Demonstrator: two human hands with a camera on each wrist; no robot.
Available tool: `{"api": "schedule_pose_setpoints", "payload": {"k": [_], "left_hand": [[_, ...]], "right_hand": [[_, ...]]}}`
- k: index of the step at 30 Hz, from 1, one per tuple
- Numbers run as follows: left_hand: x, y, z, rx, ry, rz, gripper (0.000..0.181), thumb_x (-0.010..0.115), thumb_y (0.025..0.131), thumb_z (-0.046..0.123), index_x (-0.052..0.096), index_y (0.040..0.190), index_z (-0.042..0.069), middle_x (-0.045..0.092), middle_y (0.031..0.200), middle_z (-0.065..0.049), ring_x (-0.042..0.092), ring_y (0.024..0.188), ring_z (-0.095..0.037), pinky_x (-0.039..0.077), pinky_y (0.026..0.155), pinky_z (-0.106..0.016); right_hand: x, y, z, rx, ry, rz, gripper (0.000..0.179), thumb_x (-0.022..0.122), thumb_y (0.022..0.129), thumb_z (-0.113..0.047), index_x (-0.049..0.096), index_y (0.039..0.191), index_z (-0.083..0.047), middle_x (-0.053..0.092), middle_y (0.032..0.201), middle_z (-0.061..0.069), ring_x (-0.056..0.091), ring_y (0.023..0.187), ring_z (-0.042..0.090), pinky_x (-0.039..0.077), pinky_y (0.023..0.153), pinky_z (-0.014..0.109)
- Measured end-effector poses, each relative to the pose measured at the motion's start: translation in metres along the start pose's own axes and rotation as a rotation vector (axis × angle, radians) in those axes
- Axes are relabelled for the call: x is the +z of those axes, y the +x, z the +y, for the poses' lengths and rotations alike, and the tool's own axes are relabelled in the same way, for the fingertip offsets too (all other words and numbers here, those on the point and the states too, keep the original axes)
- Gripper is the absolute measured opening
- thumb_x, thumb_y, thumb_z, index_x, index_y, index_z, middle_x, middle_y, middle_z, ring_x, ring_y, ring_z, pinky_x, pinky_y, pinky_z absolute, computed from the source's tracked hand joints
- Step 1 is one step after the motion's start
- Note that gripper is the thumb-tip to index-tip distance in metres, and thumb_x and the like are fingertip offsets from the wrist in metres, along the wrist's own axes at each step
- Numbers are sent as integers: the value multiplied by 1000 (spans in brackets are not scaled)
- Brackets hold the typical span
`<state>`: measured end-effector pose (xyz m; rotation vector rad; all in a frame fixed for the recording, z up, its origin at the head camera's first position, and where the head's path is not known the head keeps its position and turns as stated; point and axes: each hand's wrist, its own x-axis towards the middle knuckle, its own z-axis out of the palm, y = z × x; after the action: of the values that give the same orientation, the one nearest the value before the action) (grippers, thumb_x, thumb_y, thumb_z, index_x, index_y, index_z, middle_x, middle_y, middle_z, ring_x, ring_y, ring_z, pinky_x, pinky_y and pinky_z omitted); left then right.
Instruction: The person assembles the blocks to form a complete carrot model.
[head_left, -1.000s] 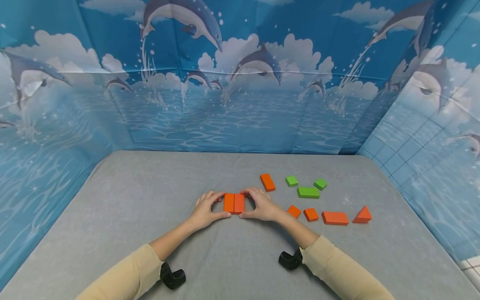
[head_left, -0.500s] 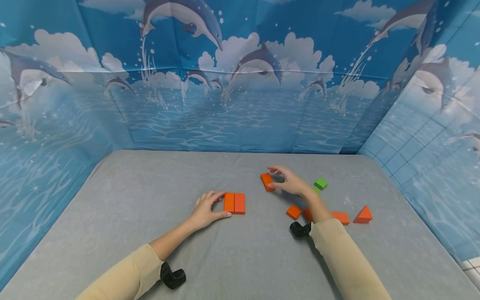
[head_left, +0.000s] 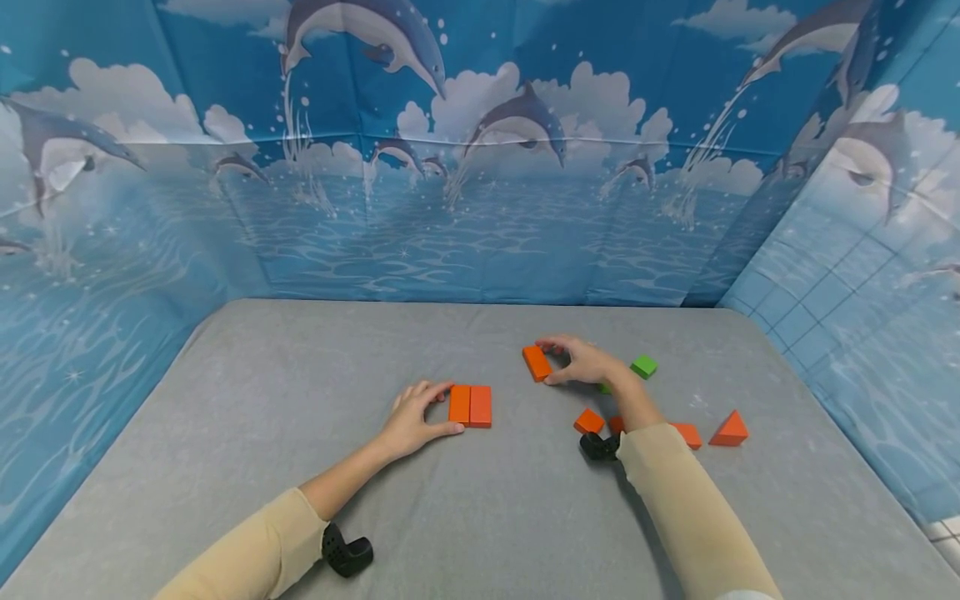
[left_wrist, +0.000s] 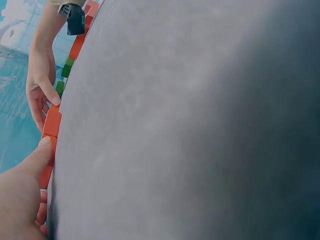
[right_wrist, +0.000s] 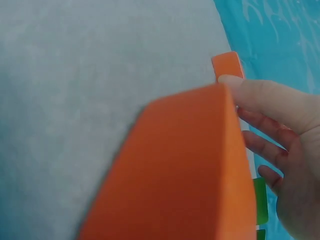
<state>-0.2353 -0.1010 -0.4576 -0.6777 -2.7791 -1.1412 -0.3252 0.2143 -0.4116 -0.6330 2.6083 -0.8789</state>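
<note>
Two orange rectangular blocks lie side by side on the grey cloth in the head view. My left hand (head_left: 411, 419) pinches the left block (head_left: 459, 406) by its near and far ends, thumb nearest me. The right block (head_left: 481, 407) sits flush against it. Farther back and to the right, my right hand (head_left: 583, 362) has thumb and fingers at the two ends of another orange block (head_left: 536, 364). In the right wrist view, the thumb (right_wrist: 260, 95) presses against the end of this block (right_wrist: 228, 65). The right hand and forearm partly hide the green blocks.
On the right lie a green block (head_left: 643, 367), a small orange block (head_left: 588, 421), a longer orange block (head_left: 687, 435) partly under the sleeve, and an orange triangular block (head_left: 729, 430). A dolphin-print curtain (head_left: 480, 242) stands behind the grey table (head_left: 300, 350).
My right hand has left the paired blocks and moved back and right to the far orange block, its thumb and fingers now at that block's ends. The left hand has stayed put.
</note>
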Motion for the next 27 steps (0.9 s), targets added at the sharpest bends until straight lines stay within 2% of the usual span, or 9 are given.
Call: {"api": "schedule_pose_setpoints", "payload": {"k": [8,13,19,27], "left_hand": [[0,-1,0,0,-3,2,65,75,74,36,51,130,11,51,97,1,44,95,-19,30,87,-44],[-1,-1,1,-4,-7,2,66,75,74,36,51,130,11,51,97,1,44,96,-20,30,87,-43],[0,0,0,-13,-6,3,66,74,74,38,52,130,11,51,98,1,44,96,-20,30,87,-42],[-1,0,0,-20,-7,-9,66,73,74,40,51,130,12,51,99,1,43,96,-19,30,84,-40]], "right_hand": [[3,2,-1,1,-13,41,65,73,78,-21,43,133,-4,47,128,17,43,113,32,32,95,50],[8,-1,-5,-35,-6,78,64,74,77,-27,45,130,-5,50,122,14,46,108,30,36,92,48],[24,-9,-25,-117,53,75,62,75,75,-27,47,124,-4,53,114,11,48,100,26,40,86,43],[51,-23,-51,-124,87,44,59,78,72,-27,48,115,-1,53,99,6,48,88,20,40,76,32]]}}
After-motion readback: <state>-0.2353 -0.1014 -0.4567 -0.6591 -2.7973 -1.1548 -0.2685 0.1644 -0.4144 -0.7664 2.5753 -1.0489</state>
